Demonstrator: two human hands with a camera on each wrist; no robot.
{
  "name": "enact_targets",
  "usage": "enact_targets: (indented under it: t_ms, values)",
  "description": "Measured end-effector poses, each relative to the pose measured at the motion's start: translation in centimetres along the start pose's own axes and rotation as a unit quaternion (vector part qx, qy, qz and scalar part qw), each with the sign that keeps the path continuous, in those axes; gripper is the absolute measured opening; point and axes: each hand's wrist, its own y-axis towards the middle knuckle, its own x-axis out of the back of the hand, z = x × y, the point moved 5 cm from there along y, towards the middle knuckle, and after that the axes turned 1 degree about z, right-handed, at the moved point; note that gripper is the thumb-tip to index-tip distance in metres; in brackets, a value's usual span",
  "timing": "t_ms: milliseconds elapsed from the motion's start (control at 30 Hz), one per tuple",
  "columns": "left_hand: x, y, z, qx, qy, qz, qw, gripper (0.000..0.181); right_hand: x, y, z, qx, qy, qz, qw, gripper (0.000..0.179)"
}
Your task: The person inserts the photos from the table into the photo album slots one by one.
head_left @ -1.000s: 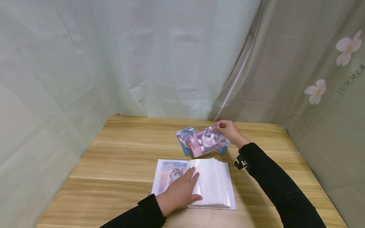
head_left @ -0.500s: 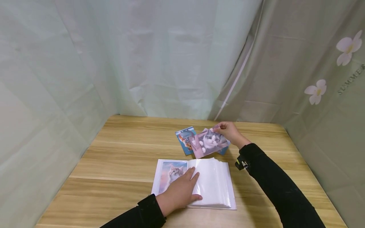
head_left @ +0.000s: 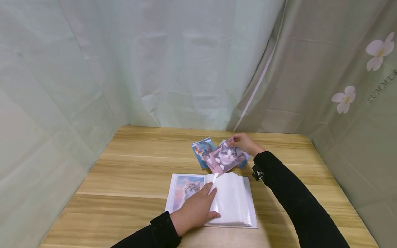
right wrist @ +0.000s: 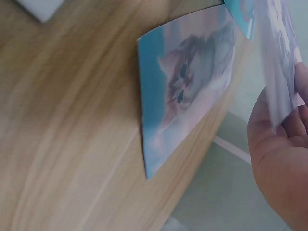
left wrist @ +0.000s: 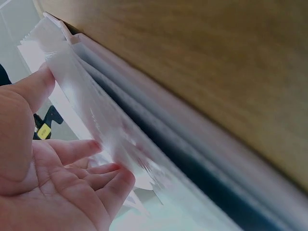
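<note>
An open white photo album lies in front of me, with a kitten photo in its left page. My left hand rests on the album near the fold, fingers spread; in the left wrist view its fingertips touch the clear plastic sleeve. Behind the album, my right hand pinches the upper edge of a pinkish photo of a grey-and-white cat, held tilted. Its lower corner hangs at the album's top edge. In the right wrist view the held photo is seen almost edge-on.
A blue cartoon picture lies on the wooden table left of the held photo. Another kitten photo lies partly beneath the held one. Pale curtains enclose the table at the back and sides.
My right hand has moved slightly left, turning the cat photo more steeply and bringing its lower corner down to the album's top edge. My left hand has stayed in place.
</note>
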Motion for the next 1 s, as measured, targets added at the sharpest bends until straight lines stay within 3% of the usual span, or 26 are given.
enact_targets:
  t_ms: [233, 367, 600, 1000]
  values:
    - [0.1, -0.1, -0.1, -0.005, 0.006, -0.004, 1.0, 0.084, -0.9, 0.7, 1.5, 0.033, -0.034, 0.046, 0.9978, 0.011]
    - [0.2, -0.2, -0.1, -0.005, 0.005, -0.01, 0.9999, 0.084, -1.1, 0.9, 2.6, 0.056, -0.081, 0.063, 0.9932, 0.01]
    - [0.0, -0.1, 0.0, -0.005, 0.004, -0.006, 1.0, 0.085, -1.7, 1.6, 4.2, 0.092, -0.164, 0.102, 0.9768, 0.01]
    - [0.2, -0.3, -0.2, -0.003, -0.003, 0.005, 1.0, 0.084, -3.2, 2.2, 6.8, 0.121, -0.223, 0.164, 0.9531, 0.009]
